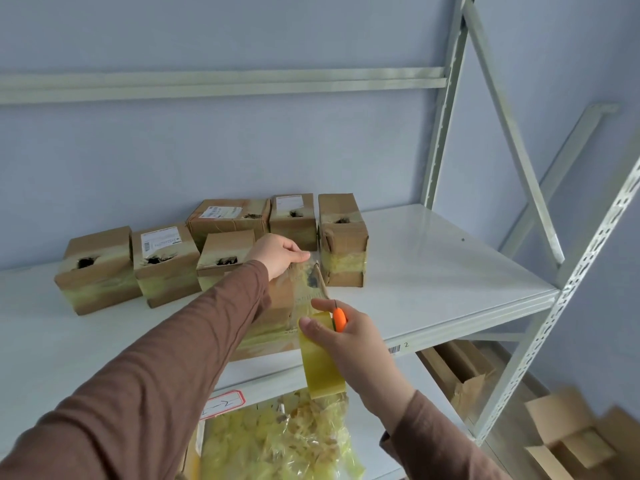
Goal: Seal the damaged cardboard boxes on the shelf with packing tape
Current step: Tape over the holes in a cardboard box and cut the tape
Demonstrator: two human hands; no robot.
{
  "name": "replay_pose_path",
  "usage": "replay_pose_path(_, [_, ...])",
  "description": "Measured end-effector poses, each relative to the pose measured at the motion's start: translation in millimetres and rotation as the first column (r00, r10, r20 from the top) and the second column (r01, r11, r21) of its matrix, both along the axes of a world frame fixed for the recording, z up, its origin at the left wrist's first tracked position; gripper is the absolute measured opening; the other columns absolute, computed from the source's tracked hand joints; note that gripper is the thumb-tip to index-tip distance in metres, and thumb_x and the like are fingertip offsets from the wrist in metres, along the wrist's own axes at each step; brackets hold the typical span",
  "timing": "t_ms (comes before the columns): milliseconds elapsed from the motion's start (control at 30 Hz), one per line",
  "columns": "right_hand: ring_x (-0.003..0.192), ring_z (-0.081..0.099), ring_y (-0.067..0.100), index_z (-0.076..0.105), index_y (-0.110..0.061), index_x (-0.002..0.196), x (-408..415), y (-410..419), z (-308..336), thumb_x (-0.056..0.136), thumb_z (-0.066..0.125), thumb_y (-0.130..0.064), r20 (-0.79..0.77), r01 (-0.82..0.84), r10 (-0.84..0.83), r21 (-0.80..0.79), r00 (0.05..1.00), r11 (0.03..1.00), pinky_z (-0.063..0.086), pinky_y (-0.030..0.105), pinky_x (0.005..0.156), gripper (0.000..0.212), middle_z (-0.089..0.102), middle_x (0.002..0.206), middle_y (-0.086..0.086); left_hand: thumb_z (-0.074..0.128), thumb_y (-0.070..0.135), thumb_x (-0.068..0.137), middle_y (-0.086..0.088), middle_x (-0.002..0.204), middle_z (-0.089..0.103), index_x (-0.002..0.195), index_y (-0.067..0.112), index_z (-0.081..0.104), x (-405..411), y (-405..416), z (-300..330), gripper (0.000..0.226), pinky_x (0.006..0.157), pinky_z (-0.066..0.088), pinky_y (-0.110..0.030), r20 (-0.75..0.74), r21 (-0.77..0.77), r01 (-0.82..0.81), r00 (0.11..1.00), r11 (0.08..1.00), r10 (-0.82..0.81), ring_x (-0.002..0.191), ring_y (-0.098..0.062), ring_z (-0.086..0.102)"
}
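Observation:
Several brown cardboard boxes with torn dark holes stand on the white shelf [433, 265], among them the leftmost box [97, 271] and a tall box [343, 237] at the right. A nearer box [277, 306] sits at the shelf's front, partly hidden by my left arm. My left hand [277, 254] pinches the end of a strip of clear yellowish tape [306, 285] against its top. My right hand [346, 334] grips a yellow tape roll [322, 358] with an orange cutter [339, 319], held just in front of the box.
Grey metal shelf uprights [561, 289] and diagonal braces rise at the right. A bag of crumpled yellow tape scraps [277, 441] lies on the lower shelf. Open cardboard boxes [568, 434] sit on the floor at the lower right.

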State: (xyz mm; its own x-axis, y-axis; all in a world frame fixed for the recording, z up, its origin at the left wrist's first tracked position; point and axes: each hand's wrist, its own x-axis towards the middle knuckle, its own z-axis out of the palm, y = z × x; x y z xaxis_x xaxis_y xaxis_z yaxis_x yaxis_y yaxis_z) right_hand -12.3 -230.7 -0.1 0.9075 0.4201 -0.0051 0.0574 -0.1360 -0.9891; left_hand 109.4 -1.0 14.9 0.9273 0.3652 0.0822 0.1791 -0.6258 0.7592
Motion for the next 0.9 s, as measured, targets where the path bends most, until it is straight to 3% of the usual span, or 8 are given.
replay_pose_path(133, [0.075,0.071,0.010,0.068,-0.039,0.122,4,0,-6,0.085,0.078,-0.052,0.014,0.006,-0.005,-0.026,1.000,1.000,0.061,0.030,0.069,0.040,0.074,0.086,-0.006,0.077,0.043,0.089,0.004,0.072,0.066,0.069,0.019,0.069,4,-1,4,0.032,0.061,0.041,-0.027,-0.133,0.096,0.018,0.991,0.995,-0.005,0.071,-0.015,0.059])
replay_pose_path(267, [0.071,0.070,0.005,0.066,-0.037,0.126,5,1,-11,0.085,0.078,-0.052,0.014,0.001,0.000,-0.052,1.000,0.999,0.062,0.029,0.069,0.045,0.072,0.086,-0.011,0.062,0.028,0.096,-0.002,0.091,0.056,0.107,0.013,0.049,1,-6,6,0.023,0.060,0.039,-0.032,-0.195,0.231,-0.018,0.979,0.973,0.065,0.074,-0.018,0.053])
replay_pose_path(367, [0.076,0.071,0.010,0.066,-0.036,0.128,6,1,-12,0.086,0.078,-0.052,0.018,-0.005,0.006,-0.055,1.000,0.998,0.063,0.033,0.072,0.047,0.072,0.090,-0.008,0.058,0.005,0.095,-0.005,0.104,0.063,0.112,0.016,0.053,-6,-11,1,0.021,0.079,0.054,-0.040,0.040,0.221,-0.098,0.995,0.970,0.091,0.090,-0.025,0.062])
replay_pose_path(467, [0.085,0.072,0.022,0.066,-0.038,0.127,7,-1,-13,0.085,0.078,-0.051,0.016,-0.006,0.007,-0.053,1.000,0.999,0.063,0.044,0.079,0.045,0.073,0.095,-0.004,0.065,0.017,0.099,0.008,0.112,0.068,0.112,0.020,0.065,-25,-8,12,0.013,0.100,0.051,-0.036,0.345,0.104,0.030,0.936,0.994,-0.065,0.105,-0.006,0.063])
replay_pose_path(567, [0.087,0.073,0.030,0.067,-0.037,0.125,10,-2,-15,0.085,0.079,-0.049,0.008,-0.015,0.015,-0.030,1.000,0.999,0.061,0.051,0.079,0.044,0.074,0.095,0.003,0.058,0.073,0.087,0.013,0.148,0.055,0.141,0.036,0.058,-56,1,27,0.065,0.119,0.035,-0.038,-0.006,0.176,0.442,0.894,0.880,-0.448,0.134,-0.001,0.049])
replay_pose_path(633, [0.080,0.072,0.027,0.067,-0.038,0.124,13,-4,-16,0.085,0.079,-0.050,0.014,-0.021,0.022,-0.032,1.000,0.999,0.061,0.051,0.079,0.043,0.073,0.091,0.003,0.049,0.097,0.065,0.018,0.169,0.016,0.158,0.050,0.024,-73,8,31,0.108,0.126,0.015,-0.043,-0.376,0.266,0.604,0.783,0.751,-0.496,0.153,-0.008,0.018])
replay_pose_path(733, [0.071,0.063,0.015,0.067,-0.037,0.119,20,-4,-16,0.087,0.077,-0.049,0.051,-0.032,0.035,-0.068,0.998,0.997,0.059,0.049,0.078,0.036,0.064,0.082,-0.002,0.062,0.090,0.067,0.020,0.169,-0.012,0.158,0.053,-0.009,-78,7,29,0.121,0.127,0.002,-0.049,-0.568,0.367,0.664,0.714,0.651,-0.409,0.156,-0.011,-0.008])
replay_pose_path(900, [0.071,0.059,0.020,0.065,-0.034,0.110,28,-2,0,0.089,0.077,-0.045,0.052,-0.081,0.084,-0.061,0.995,0.995,0.054,0.037,0.067,0.027,0.056,0.082,-0.002,0.078,0.047,0.086,0.005,0.162,0.026,0.163,0.038,0.015,-72,-5,41,0.099,0.122,0.025,-0.037,-0.480,0.236,0.583,0.765,0.777,-0.429,0.149,-0.018,0.027])
